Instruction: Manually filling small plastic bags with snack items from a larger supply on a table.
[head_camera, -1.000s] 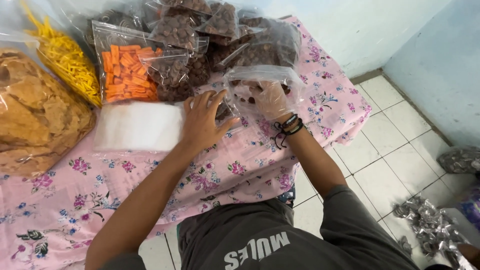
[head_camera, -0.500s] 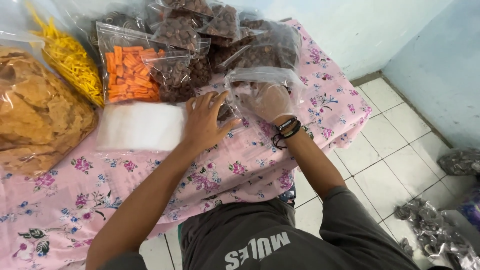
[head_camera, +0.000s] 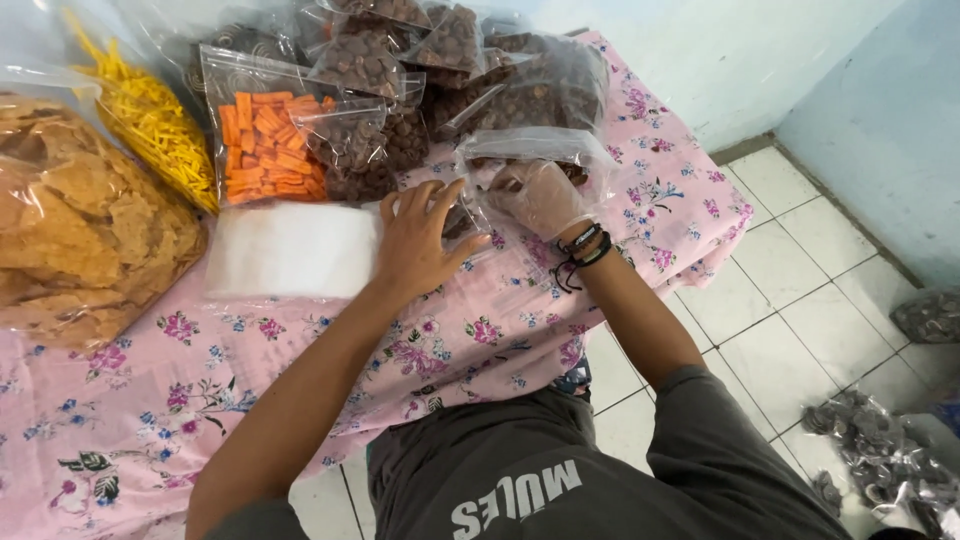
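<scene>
My right hand wears a thin clear glove and is pushed inside a large clear plastic bag holding brown round snacks; its fingers curl around some pieces. My left hand lies flat with fingers spread on the bag's near edge, beside a stack of white empty plastic bags. Both rest on a table under a pink flowered cloth. Dark bands circle my right wrist.
Small sealed bags of brown snacks pile at the back. A bag of orange sticks, a bag of yellow sticks and a big bag of tan crackers sit left. More packed bags lie on the tiled floor.
My right hand has shifted slightly inside the bag and curled its fingers. The view moved a little to the right; my left hand stays pressed in place.
</scene>
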